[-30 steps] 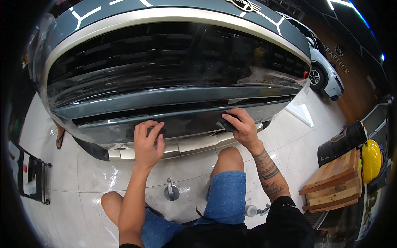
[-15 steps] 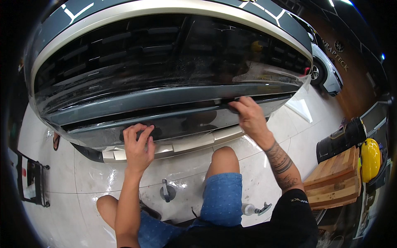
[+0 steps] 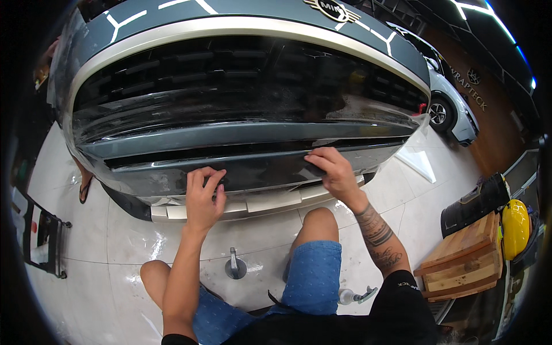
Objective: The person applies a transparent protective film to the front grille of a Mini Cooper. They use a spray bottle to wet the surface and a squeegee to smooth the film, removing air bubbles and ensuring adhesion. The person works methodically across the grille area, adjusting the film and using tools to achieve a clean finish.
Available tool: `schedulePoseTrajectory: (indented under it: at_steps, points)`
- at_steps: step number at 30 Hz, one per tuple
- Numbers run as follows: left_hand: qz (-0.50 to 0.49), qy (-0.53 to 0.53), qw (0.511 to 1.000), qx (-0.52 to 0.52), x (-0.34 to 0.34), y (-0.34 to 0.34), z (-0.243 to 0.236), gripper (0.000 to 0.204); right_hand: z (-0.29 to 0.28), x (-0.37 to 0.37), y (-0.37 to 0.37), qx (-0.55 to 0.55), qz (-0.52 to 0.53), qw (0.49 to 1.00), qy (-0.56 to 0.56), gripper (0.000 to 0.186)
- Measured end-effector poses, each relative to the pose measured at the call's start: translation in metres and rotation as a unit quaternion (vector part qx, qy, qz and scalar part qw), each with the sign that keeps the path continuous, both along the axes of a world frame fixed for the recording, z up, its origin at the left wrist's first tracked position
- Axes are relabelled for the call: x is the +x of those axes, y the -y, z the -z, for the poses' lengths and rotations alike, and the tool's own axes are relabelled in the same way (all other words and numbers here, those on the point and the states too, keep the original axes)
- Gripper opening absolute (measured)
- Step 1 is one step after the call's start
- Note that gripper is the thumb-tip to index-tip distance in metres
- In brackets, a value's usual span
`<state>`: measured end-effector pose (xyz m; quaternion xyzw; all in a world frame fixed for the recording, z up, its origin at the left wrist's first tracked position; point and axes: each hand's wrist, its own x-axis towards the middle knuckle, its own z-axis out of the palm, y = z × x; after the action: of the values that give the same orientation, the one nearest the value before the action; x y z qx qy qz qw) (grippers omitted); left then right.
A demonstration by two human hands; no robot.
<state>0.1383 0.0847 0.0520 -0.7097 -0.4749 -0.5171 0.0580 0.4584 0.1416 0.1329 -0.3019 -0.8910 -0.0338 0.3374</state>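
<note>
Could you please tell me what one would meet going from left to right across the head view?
Black wheeled frame → sandalled foot → left hand → round floor object with upright handle → right hand → wooden object → yellow rounded object.

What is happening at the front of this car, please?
A person is working bare-handed at the front bumper, where clear film lies over it and part of the dark grille. The left hand's grip and, farther right, the right hand's grip are both curled at the bumper. Whether they pinch the film is unclear.
</note>
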Motion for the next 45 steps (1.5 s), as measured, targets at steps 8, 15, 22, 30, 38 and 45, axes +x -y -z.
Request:
schedulePoseTrajectory:
  at_steps: [8, 15, 22, 30, 38, 45]
  points:
    - [0.000, -0.007, 1.000, -0.013, -0.001, 0.004, 0.003, 0.038, -0.012, -0.048, 0.003, 0.076, 0.076, 0.989, 0.101, 0.034]
    - [-0.016, -0.034, 0.999, -0.017, -0.006, 0.010, -0.001, 0.037, -0.019, -0.040, -0.004, 0.083, 0.067, 0.977, 0.182, 0.032]
    - [-0.055, -0.014, 0.998, -0.015, -0.032, 0.021, 0.001, 0.037, -0.018, 0.081, -0.038, 0.104, 0.138, 0.972, 0.161, 0.025]
    - [-0.031, -0.008, 0.999, 0.011, -0.036, 0.019, 0.001, 0.033, -0.008, 0.019, -0.006, -0.013, -0.011, 0.998, 0.059, 0.042]
    - [-0.032, 0.007, 0.999, -0.004, -0.045, 0.021, 0.005, 0.032, -0.004, -0.096, 0.010, 0.019, -0.153, 0.986, 0.059, 0.053]
    - [-0.044, 0.015, 0.999, -0.022, -0.054, 0.025, 0.007, 0.031, -0.006, -0.098, -0.003, 0.058, -0.123, 0.990, 0.047, 0.035]
